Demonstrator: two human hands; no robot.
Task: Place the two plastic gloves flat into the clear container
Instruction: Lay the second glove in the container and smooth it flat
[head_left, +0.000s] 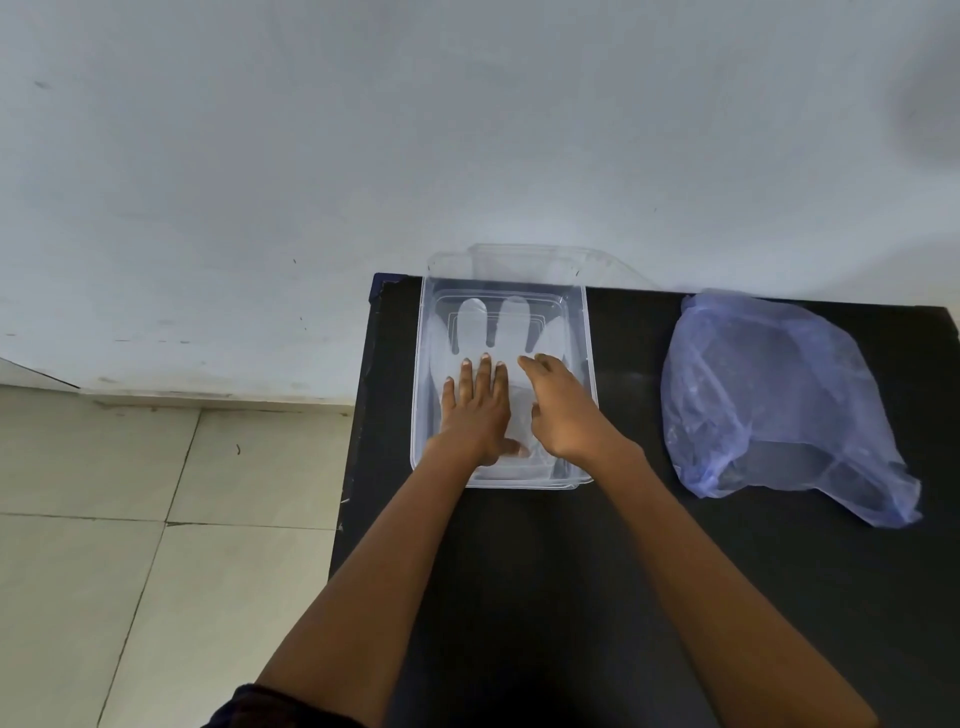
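Head view, judged near the finish: thin translucent plastic glove spread flat inside clear rectangular plastic container on black table. Left hand open, palm pressing it down — right hand loosely open, fingertips smoothing. Second glove underneath — cannot tell.
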